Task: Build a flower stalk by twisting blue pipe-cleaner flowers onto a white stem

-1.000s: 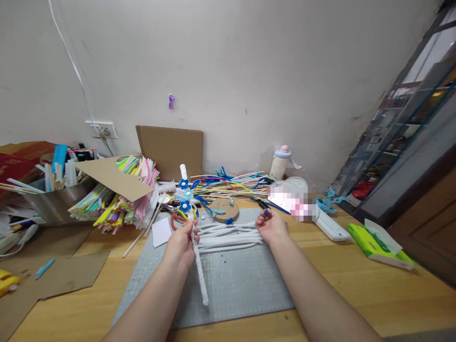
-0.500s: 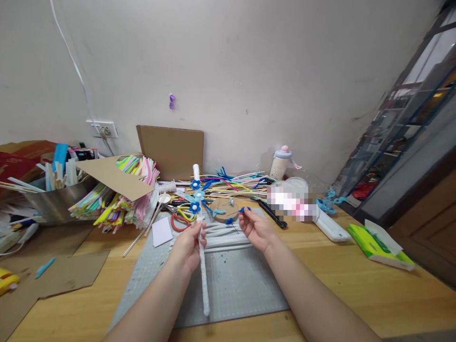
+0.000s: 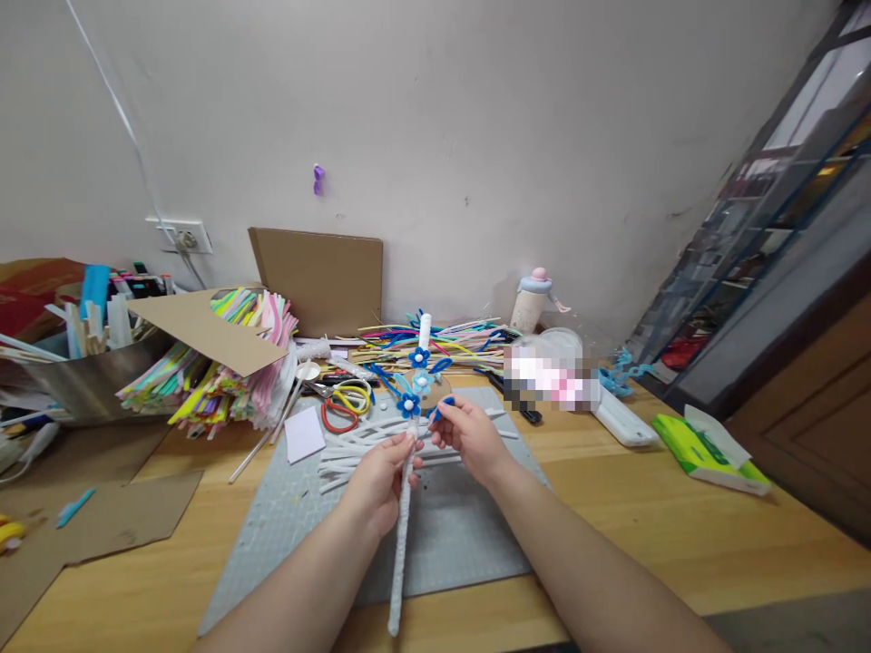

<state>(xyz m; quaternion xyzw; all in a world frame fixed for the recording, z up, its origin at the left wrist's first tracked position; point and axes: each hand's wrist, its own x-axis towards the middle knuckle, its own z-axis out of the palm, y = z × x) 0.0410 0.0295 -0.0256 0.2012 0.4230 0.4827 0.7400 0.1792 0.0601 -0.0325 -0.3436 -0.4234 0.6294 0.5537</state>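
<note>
Stick [image 3: 402, 535] stands over the mat [image 3: 469, 553] in front of us, our left hand [image 3: 382, 479] closed around it just below its flowers [image 3: 408, 404], probably so that the blooms are free of our fingers and the shaft is steady. It leans slightly, top to the right, with its lower end hanging down over the near side of the table [image 3: 612, 544]. Our right hand [image 3: 474, 442] pinches a small blue leaf [image 3: 446, 402] between the fingertips, a light hold that seems to suit so slight a piece; it is just beside the lowest flower, and we cannot tell whether they touch. Our hands are close together, each with its own load. Behind them, white stems [image 3: 347, 456] lie across the mat, seemingly sorted apart from the coloured stems [image 3: 476, 337] by the wall. Scissors [image 3: 354, 399] and a white card [image 3: 304, 433] lie to the left, likely within easy reach. Farther off, a bottle [image 3: 531, 304] stands upright near the wall, and tissues [image 3: 708, 458] lie at the right, well apart from the work.
</note>
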